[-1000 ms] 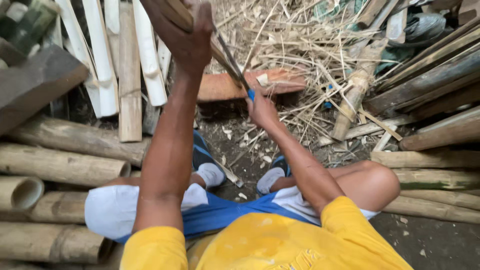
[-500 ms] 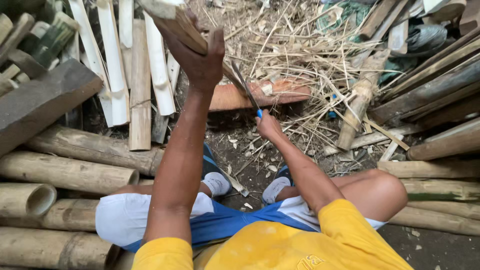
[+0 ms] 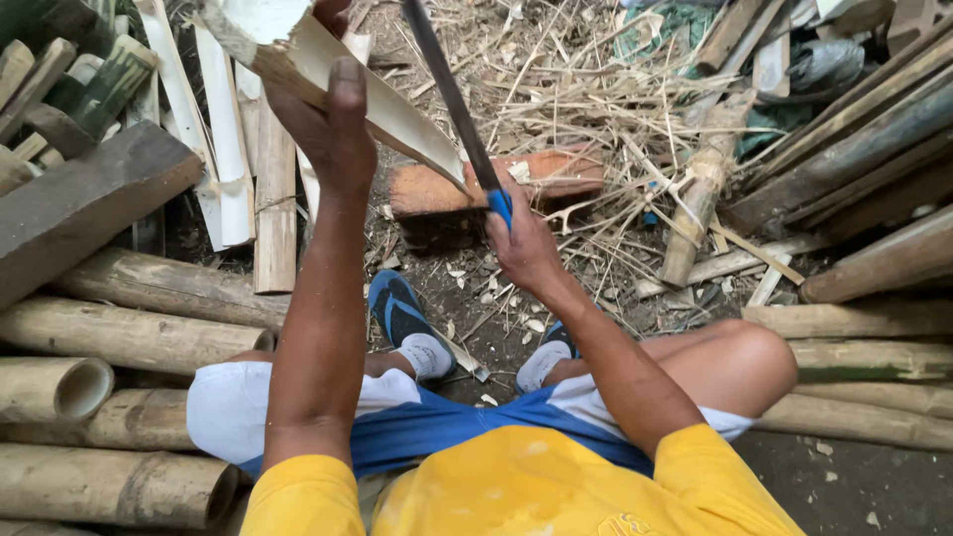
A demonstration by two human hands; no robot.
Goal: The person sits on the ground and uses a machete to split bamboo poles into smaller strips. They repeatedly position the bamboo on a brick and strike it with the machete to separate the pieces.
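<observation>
The left hand is raised high in front of the person, its grip closed around a split bamboo slat, thumb pressed on the pale inner face. The slat's long axis runs slantwise, from the upper left down toward the right, where its thin end tapers off just above a reddish wooden block lying on the ground. The right hand sits lower and to the right, its grip shut tight on the blue handle of a long dark knife. The blade rises up and to the left from that hand and crosses close by the slat's lower end; whether the edge touches the bamboo there cannot be told. So the slat lies up and to the left of the knife hand, with the blade nearly along its edge. Round bamboo poles lie stacked at the left, and dry shavings cover the ground beyond the block.
</observation>
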